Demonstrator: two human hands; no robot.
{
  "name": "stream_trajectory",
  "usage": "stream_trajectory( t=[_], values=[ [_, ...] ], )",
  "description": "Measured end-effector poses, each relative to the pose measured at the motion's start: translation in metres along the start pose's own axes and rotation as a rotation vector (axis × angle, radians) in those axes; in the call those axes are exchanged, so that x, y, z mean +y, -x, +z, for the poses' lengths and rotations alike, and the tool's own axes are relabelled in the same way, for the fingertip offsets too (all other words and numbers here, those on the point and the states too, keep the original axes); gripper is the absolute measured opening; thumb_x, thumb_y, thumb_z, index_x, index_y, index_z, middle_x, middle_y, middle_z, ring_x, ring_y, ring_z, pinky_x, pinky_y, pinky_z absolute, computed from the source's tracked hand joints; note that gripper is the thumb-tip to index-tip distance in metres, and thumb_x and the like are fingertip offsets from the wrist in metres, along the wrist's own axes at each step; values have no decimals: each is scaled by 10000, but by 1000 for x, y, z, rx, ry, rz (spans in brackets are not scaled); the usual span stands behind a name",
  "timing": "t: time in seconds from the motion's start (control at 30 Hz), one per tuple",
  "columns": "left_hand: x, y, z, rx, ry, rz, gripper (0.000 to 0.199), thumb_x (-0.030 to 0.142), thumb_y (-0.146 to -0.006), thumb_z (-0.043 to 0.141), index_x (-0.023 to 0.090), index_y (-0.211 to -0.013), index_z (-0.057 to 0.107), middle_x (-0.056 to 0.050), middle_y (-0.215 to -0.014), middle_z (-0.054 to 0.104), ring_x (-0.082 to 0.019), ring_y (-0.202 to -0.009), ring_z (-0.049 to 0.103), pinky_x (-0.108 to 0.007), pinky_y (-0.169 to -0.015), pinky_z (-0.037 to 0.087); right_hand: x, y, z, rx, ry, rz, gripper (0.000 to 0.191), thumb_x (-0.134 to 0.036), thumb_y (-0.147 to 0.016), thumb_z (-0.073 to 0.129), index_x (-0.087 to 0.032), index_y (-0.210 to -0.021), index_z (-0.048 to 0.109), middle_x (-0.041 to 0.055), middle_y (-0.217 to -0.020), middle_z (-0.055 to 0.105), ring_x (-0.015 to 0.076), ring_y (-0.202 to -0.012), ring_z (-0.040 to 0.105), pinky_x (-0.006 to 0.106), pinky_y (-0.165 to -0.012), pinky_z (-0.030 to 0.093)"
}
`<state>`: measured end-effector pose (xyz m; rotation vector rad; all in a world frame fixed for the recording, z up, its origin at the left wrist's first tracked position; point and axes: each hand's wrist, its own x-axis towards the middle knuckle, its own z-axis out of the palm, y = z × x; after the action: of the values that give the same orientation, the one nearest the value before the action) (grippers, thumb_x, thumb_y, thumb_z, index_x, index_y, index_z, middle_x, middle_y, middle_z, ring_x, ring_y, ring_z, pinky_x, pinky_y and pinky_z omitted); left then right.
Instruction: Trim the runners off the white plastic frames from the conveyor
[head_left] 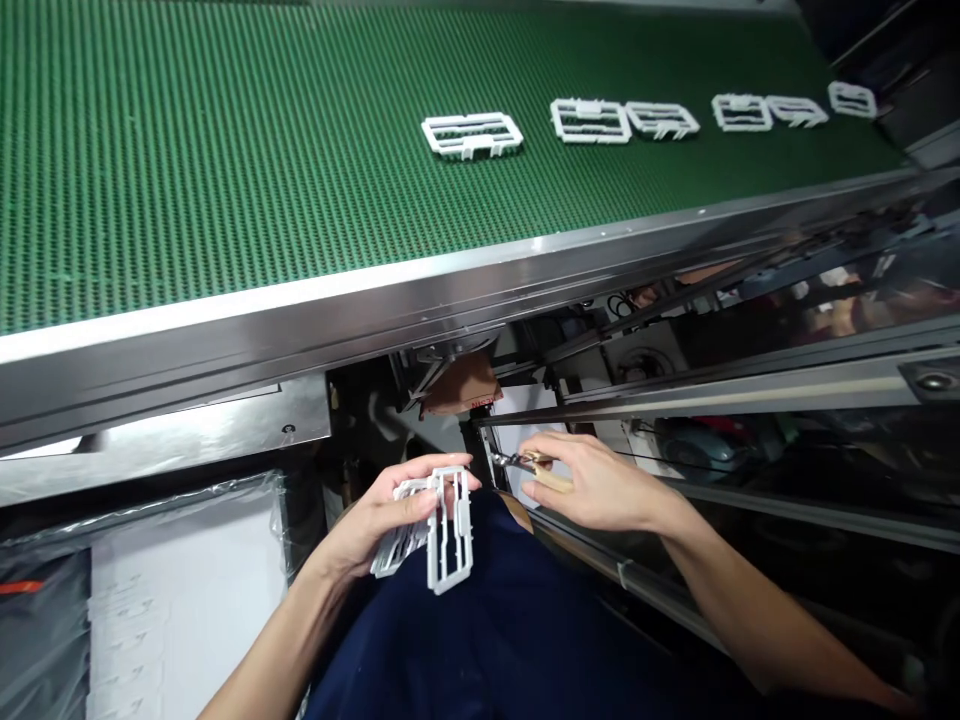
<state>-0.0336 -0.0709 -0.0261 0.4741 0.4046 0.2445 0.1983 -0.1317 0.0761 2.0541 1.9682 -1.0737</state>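
My left hand (401,500) is closed on white plastic frames (450,540), at least two of them, each with slots between thin bars. One frame hangs nearly upright in front, and another sits tilted behind it at the left. Just to the right, my right hand (589,480) grips a pair of nippers (551,478) with tan handles. Their metal jaws point left towards the frames, with a gap between. Palm and fingers hide part of the handles.
Ahead runs a green conveyor belt (247,170) with a metal side rail (360,290). Several similar white frames (472,135) lie in a row on it. At lower left stands a plastic-lined box (202,590) with white contents. Metal bars (787,390) cross on the right.
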Motion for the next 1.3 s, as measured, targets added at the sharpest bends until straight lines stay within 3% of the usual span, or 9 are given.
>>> stream_trajectory(
  t=[0.23, 0.77, 1.13, 1.3],
  values=[
    [-3, 3, -6, -52, 84, -16, 516, 315, -785, 646, 104, -1245, 546, -175, -1121, 634, -153, -740, 584, -199, -632, 452, -13, -6, 10, 97, 133, -143, 152, -282, -812, 510, -203, -926, 570, 22, -845, 596, 161, -806, 528, 276, -760, 370],
    [-6, 7, -1, -46, -10, -10, 541, 373, -693, 715, 81, -1141, 633, -163, -966, 675, -179, -718, 553, -225, -602, 416, -9, -9, -9, 27, 398, -318, 221, -325, -814, 503, -189, -970, 582, 34, -785, 569, 178, -750, 519, 288, -679, 312],
    [-2, 6, 2, -88, 1, 5, 476, 340, -693, 719, 123, -1112, 657, -154, -1012, 684, -160, -699, 549, -215, -589, 416, -11, -11, -12, -3, 347, -317, 115, -290, -800, 492, -196, -759, 545, -4, -648, 529, 120, -581, 424, 260, -539, 190],
    [-7, 5, -5, -72, 120, -4, 545, 289, -725, 707, 113, -1221, 565, -178, -1071, 660, -169, -753, 613, -207, -642, 474, -10, -16, -11, 7, 135, -208, 141, -306, -809, 497, -186, -761, 554, -23, -637, 509, 93, -559, 379, 236, -539, 212]
  ],
)
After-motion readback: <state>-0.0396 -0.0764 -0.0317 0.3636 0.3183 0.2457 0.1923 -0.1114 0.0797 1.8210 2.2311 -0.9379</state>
